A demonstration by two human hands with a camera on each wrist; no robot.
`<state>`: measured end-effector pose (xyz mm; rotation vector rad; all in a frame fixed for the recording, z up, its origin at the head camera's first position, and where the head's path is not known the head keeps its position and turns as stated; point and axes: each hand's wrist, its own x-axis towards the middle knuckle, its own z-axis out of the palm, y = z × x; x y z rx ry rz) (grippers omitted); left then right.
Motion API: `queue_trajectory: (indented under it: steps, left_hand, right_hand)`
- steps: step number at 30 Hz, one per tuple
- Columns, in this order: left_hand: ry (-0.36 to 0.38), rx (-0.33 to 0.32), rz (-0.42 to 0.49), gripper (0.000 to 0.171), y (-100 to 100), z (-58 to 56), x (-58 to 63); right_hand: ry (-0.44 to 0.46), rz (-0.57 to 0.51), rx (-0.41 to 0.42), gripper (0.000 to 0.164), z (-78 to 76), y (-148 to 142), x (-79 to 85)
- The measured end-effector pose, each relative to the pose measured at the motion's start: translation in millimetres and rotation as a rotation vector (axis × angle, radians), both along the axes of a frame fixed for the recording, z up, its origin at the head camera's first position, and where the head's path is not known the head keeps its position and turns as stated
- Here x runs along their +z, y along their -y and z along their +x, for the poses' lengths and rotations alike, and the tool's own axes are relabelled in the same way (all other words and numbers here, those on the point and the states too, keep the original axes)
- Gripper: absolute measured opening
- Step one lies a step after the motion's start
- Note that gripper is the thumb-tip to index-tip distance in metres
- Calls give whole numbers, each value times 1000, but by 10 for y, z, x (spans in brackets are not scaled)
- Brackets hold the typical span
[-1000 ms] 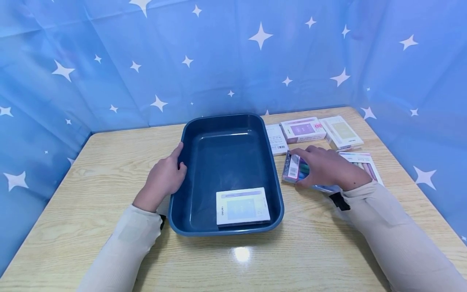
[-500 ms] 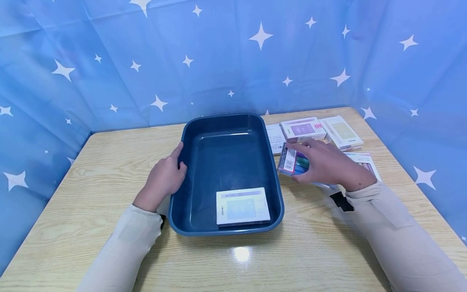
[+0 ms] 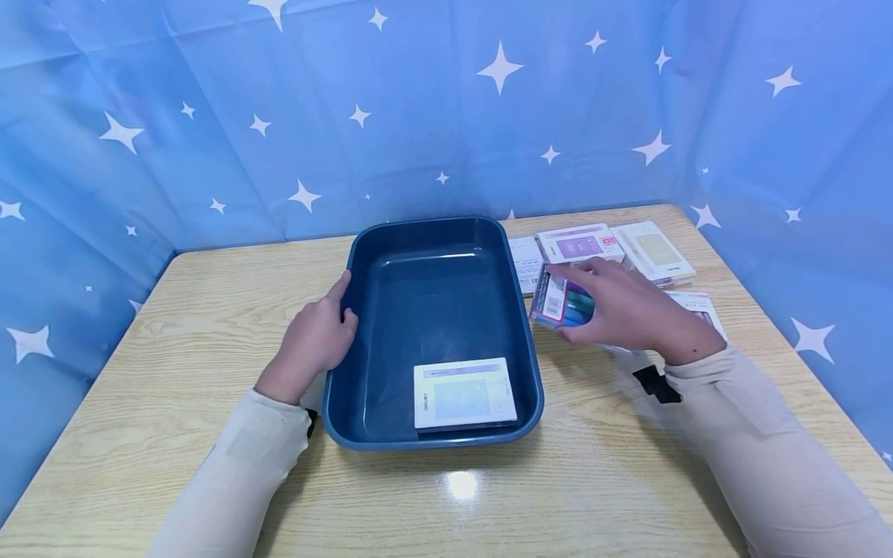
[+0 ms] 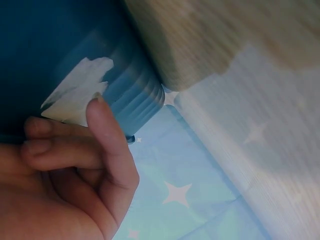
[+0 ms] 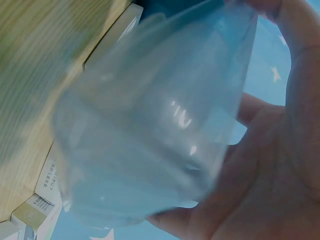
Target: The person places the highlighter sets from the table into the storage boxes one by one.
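A deep dark-blue plastic tray [image 3: 432, 294] stands on the table, holding a white flat box [image 3: 463, 394] at its near end. My left hand [image 3: 314, 333] grips the tray's left rim; the left wrist view shows curled fingers [image 4: 65, 150] by its outer wall. Right of the tray, my right hand [image 3: 621, 310] pinches a clear plastic pack of coloured pens [image 3: 568, 302], tilted, with its label end toward the tray. My palm covers much of the pack. In the right wrist view its clear wrapping [image 5: 145, 120] fills the middle, between thumb and fingers.
Behind the right hand lie a purple-marked box [image 3: 580, 244], a yellow-marked box [image 3: 654, 252] and a white box [image 3: 525, 263] against the tray's right side. Another pack [image 3: 701, 304] lies partly hidden behind the right wrist. A starry blue curtain [image 3: 418, 116] borders the table.
My right hand has lifted the pen pack off the table and shifted it slightly left and away from me, tilting it. The left hand and the tray have stayed put.
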<state>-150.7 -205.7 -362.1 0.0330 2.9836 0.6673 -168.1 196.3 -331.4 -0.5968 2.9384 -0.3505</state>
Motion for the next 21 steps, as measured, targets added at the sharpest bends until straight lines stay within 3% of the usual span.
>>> queue_trajectory:
  steps: [21]
  left_hand:
    - [-1,-1,10,64,3,-6,-12]
  right_hand:
    - [-94,-107,12,91,64,142,-30]
